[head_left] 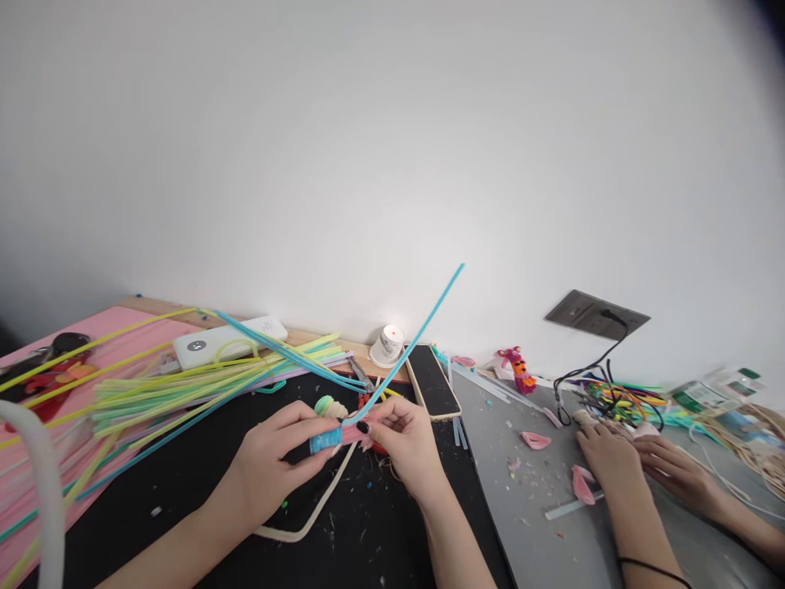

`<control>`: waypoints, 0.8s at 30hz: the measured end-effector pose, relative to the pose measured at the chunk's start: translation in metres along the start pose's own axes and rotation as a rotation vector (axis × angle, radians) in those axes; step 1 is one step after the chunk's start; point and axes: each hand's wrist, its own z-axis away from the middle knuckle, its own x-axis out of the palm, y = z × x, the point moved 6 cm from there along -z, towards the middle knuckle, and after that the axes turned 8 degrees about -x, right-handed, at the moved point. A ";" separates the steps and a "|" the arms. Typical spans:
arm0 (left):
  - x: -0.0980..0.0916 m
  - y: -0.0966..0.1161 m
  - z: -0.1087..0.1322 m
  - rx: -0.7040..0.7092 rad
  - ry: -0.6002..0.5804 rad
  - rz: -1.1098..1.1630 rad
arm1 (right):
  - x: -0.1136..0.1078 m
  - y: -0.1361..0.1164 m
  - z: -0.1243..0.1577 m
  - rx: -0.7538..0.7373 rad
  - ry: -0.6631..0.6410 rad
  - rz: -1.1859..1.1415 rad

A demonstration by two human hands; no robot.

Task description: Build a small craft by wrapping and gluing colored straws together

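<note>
I work from the head view and report by size. A white wall fills the upper part. Below it runs the counter, grey at the right and covered by a black mat in front of the person. A pink sheet lies at the left, partly beneath a bundle of fuzzy stems, mostly green and yellow. On the right I note a co-worker's hands, close together over small material; their grip I cannot tell. The person's own hands meet above the mat: the left hand pinches a pink piece at its blue wrapping, thumb below and fingers above; the right hand pinches the same piece at its other end, fingers curled. A blue stem rises from between them, slanting up to the right. A phone lies face up behind the right hand. A white power bank rests behind the bundle. A white cup stands tilted in view, near the wall. A pink and orange figure is farther right. A green and cream coiled piece shows just behind the left fingers; its support is hidden. Pink loops and tiny scraps litter the grey surface.
</note>
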 end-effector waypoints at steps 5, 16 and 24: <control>0.001 -0.002 -0.001 -0.049 -0.004 0.017 | 0.000 0.004 -0.001 0.017 -0.007 -0.014; 0.007 -0.012 -0.003 -0.334 -0.097 0.275 | 0.000 0.006 -0.001 0.005 -0.031 0.021; 0.021 -0.027 -0.001 -0.496 -0.142 0.574 | 0.005 0.006 0.000 0.007 -0.088 -0.012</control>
